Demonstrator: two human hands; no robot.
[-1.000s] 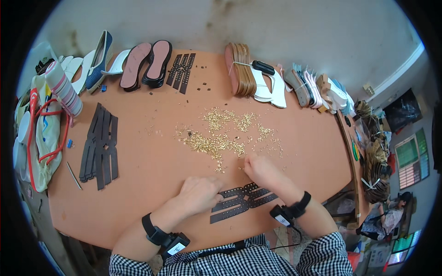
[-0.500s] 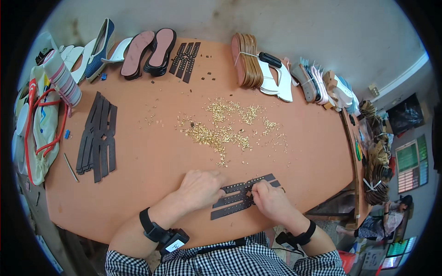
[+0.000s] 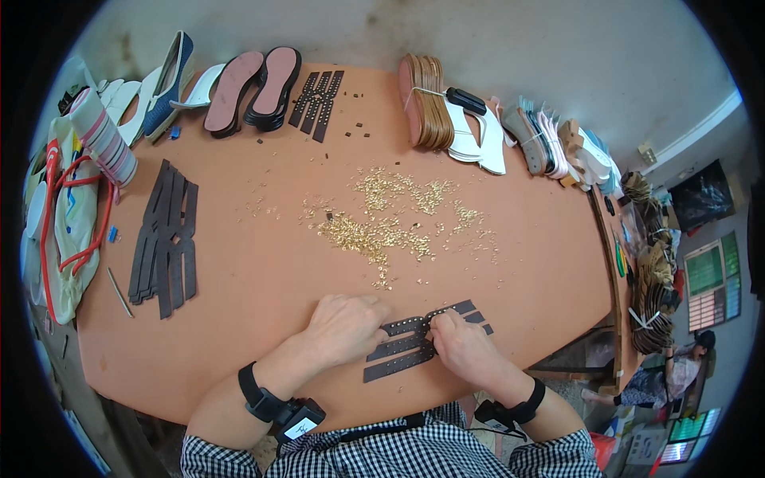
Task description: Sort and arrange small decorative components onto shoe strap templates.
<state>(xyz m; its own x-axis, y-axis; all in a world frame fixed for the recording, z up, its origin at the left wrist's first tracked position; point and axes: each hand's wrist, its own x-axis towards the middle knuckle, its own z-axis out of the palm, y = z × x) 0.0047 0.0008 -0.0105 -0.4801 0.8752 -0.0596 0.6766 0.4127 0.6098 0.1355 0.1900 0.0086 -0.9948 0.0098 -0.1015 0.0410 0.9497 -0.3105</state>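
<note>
A dark, slotted shoe upper with rows of small studs lies on the table near its front edge. My left hand is at its left end, with curled fingers closed on the edge of the upper. Over the middle of the piece, my right hand has its fingertips pinched together; what is between them, if anything, is hidden. Beyond both hands lie scattered piles of small gold studs.
More dark uppers are stacked at left beside a thin metal rod. A studded upper, pink-topped soles and a tied bundle of soles line the back. A cloth bag stands far left.
My right fingertips have shifted slightly left and up over the middle of the upper. My left hand stays at its left end. The whole view has shifted slightly.
</note>
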